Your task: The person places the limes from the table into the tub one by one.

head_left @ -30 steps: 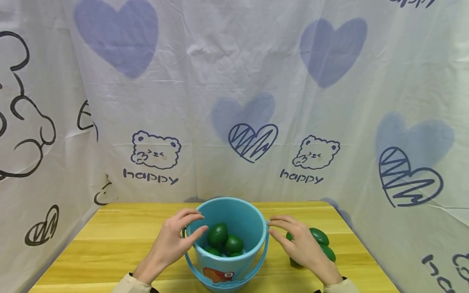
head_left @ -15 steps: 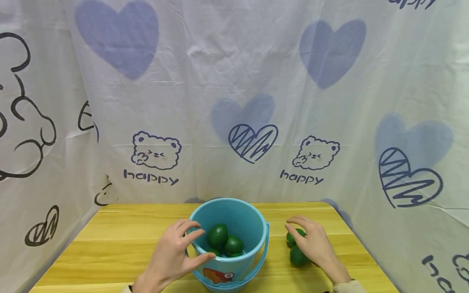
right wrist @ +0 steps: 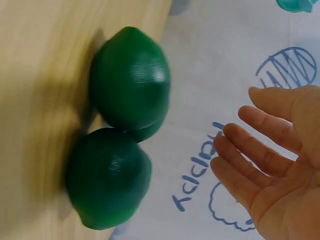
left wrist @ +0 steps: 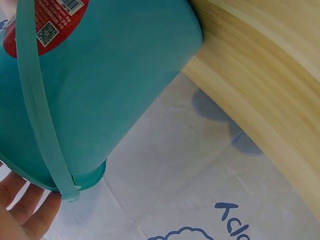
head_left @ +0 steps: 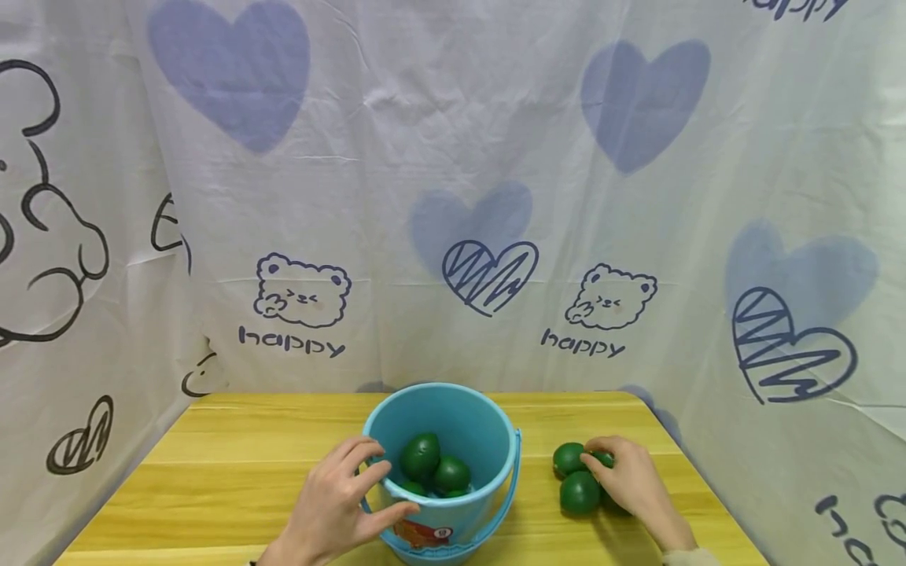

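Head: one bucket [head_left: 473, 515] is holding four visible fruits [head_left: 421, 456]; four more are lying right of it. Left wrist: the relaxed, empty left hand [left wrist: 25, 215] is resting at the bucket's rim. Right wrist: the empty right hand [right wrist: 280, 175], loosely extended, is facing three.

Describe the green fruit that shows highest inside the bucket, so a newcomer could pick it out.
On the yellow table stands a blue bucket. Inside lies the green fruit, left of a similar neighbour. In the head view it shows highest of those inside, its outline taller than that neighbour's.
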Motion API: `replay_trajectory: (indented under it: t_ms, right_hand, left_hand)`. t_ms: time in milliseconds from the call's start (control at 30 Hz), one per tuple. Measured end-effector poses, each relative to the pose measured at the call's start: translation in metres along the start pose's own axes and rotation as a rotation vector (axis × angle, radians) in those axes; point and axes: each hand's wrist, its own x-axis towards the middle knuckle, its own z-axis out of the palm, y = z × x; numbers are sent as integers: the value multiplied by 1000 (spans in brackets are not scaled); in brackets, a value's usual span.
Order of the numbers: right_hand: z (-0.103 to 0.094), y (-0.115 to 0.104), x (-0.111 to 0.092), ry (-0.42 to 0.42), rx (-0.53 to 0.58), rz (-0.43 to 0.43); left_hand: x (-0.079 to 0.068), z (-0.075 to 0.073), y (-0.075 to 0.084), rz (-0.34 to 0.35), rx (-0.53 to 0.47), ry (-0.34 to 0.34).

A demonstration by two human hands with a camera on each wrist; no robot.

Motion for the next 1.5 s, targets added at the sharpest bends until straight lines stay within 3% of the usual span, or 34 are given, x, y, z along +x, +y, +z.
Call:
replay_trajectory:
  t_ms: [233,467,867,1067,1333,1500]
  right_hand:
    - [11,5,-3,-134,-17,38]
    - [21,8,-4,-202,-35,73]
    - [37,12,-8,-181,-67,31]
    - [40,10,-11,-254,13,76]
    - [46,12,-9,-317,3,-10]
    - [50,13,-10,-356,54,3]
  left_hand:
    - [0,2,-1,20,3,31]
    - [-1,3,-1,51,-5,41]
    - [-1,3,-2,60,-14,45]
    - [-1,4,-2,58,-28,49]
    - [-2,5,-1,70,-26,66]
    - [-2,5,-1,68,-35,54]
